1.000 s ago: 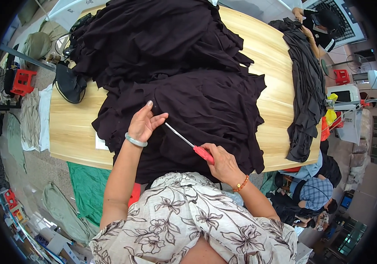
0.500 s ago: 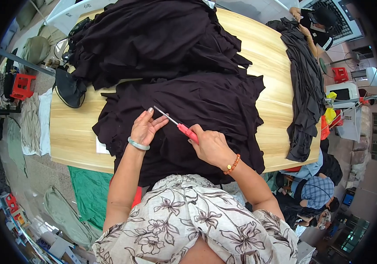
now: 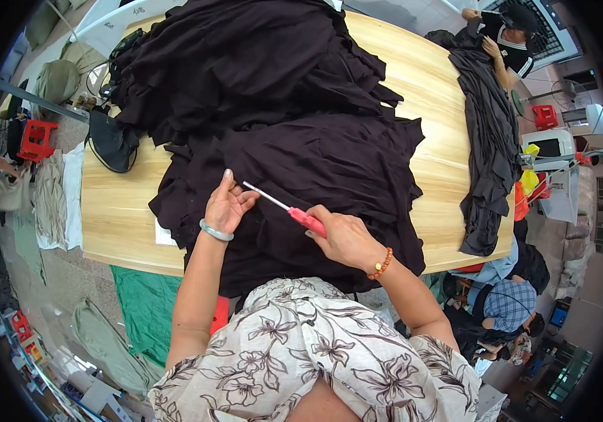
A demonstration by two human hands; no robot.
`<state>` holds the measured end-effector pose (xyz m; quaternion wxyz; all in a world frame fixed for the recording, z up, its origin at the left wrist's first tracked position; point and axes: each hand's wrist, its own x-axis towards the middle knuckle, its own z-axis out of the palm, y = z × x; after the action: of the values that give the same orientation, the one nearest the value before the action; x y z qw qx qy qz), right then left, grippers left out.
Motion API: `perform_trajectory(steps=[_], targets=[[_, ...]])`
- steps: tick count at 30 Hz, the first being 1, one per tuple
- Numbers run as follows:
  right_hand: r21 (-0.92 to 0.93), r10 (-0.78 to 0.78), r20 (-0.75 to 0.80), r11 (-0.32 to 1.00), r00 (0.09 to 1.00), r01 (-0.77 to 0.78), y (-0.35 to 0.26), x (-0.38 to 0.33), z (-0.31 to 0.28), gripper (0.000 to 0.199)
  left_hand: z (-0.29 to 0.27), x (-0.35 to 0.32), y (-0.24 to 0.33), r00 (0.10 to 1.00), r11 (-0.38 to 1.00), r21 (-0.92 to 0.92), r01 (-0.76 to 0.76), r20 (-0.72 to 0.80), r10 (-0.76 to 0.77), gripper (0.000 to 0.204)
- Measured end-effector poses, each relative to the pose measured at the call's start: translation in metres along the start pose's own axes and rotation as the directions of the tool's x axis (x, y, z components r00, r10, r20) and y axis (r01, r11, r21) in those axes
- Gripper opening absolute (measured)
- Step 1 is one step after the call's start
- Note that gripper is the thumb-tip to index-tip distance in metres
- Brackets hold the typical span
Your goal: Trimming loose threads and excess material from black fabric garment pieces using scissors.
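My right hand (image 3: 347, 241) is closed around the pink-red handle of a screwdriver (image 3: 306, 220). Its thin metal shaft points up and left, toward my left hand (image 3: 225, 208). That hand is palm up with its fingers apart and nothing visible in it; a pale bangle circles the wrist. The shaft's tip is near the fingers but apart from them. Both hands are above a spread pile of dark cloth pieces (image 3: 329, 165), which covers the near middle of the table.
A larger heap of dark cloth (image 3: 238, 63) fills the far side of the wooden table (image 3: 442, 155). A black face mask (image 3: 112, 141) hangs by the left edge. Long dark cloth (image 3: 488, 148) lies along the right edge, handled by a co-worker (image 3: 509, 42). Red stools (image 3: 36, 140) stand beyond.
My left hand has shifted slightly left, its fingers parting from the shaft. My right hand has drawn the screwdriver a little right and nearer me. The co-worker's hands have moved.
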<state>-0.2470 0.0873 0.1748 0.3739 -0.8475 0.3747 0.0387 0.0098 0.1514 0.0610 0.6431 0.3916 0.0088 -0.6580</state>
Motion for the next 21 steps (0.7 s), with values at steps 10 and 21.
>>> perform_trajectory(steps=[10,21], targets=[[0.117,0.063,-0.389,0.993,0.919,-0.019,0.07,-0.012,0.047,0.053,-0.014,-0.063,-0.053,0.817,-0.337,0.918,-0.208,0.353,0.456,0.036],[0.165,-0.03,-0.194,0.984,0.981,0.063,0.056,-0.039,0.01,0.036,-0.043,-0.073,-0.019,0.956,0.337,0.901,-0.272,0.214,0.2,0.027]])
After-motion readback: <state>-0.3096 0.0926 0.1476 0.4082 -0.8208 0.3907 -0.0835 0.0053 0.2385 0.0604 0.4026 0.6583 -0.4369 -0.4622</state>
